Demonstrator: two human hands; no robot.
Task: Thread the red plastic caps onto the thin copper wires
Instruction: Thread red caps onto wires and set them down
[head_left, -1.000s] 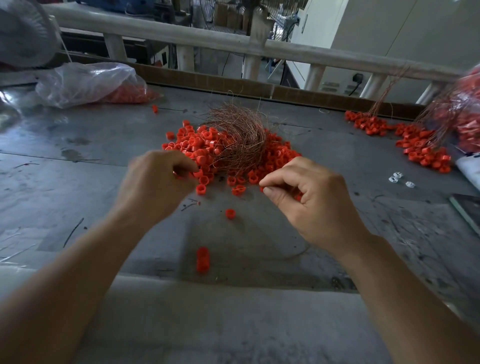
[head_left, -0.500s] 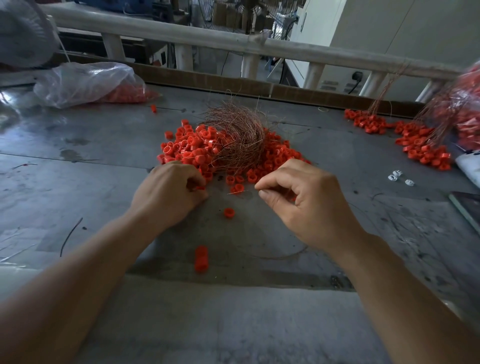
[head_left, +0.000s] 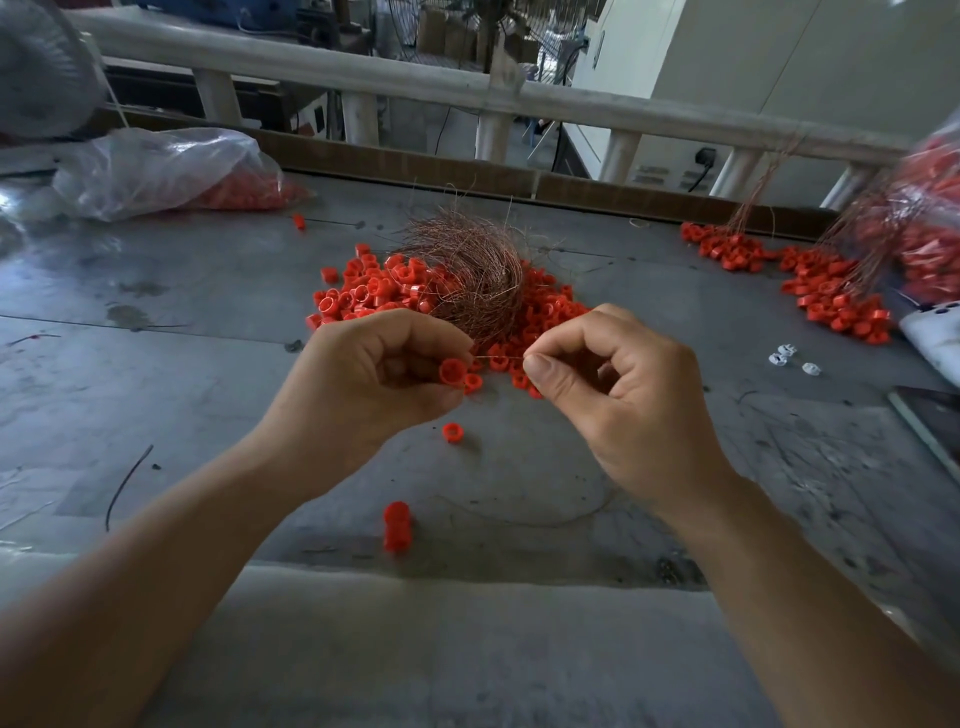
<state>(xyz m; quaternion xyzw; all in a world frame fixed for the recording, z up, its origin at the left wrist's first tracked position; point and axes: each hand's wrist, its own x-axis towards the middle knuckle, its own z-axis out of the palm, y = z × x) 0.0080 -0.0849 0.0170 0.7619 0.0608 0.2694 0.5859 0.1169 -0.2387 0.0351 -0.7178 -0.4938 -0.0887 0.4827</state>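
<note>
My left hand (head_left: 371, 384) pinches a red plastic cap (head_left: 453, 372) between thumb and fingers, raised above the table. My right hand (head_left: 618, 395) pinches a thin copper wire (head_left: 501, 359) whose free end points left at the cap, almost touching it. Behind both hands lies a pile of loose red caps (head_left: 379, 291) with a tangled bundle of copper wires (head_left: 467, 270) on top. A short stack of caps (head_left: 397, 526) and a single cap (head_left: 452, 432) lie on the table near me.
The grey table (head_left: 156, 364) has a clear plastic bag of caps (head_left: 171, 171) at the far left. Caps on wires (head_left: 831, 291) and a full bag (head_left: 930, 228) sit at the far right. Small white pieces (head_left: 789, 358) lie right. A railing (head_left: 467, 88) runs behind.
Both hands rose from the pile. My left hand picked a cap out of it and now holds it up, and my right hand brought the wire end to the cap.
</note>
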